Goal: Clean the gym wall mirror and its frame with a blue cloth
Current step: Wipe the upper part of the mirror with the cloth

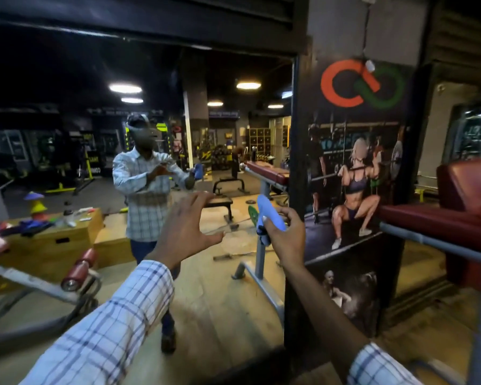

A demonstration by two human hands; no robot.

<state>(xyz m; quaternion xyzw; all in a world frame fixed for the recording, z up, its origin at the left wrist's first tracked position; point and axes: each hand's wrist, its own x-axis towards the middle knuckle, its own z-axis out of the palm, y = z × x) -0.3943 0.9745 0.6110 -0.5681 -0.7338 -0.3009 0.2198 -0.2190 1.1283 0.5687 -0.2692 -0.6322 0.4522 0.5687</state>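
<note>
Right hand (285,237) up, fingers curled round the cloth (270,215), blue and bunched, in front of the mirror (95,151) and close beside its black frame (294,151). Left hand (186,226) raised alongside, fingers spread wide, holding nothing. In the glass, a checked-shirt reflection (147,195) with both arms up. Right of the frame, a poster (356,168) of a squatting lifter; further right, a red padded bench (433,223) on a grey steel bar.
</note>
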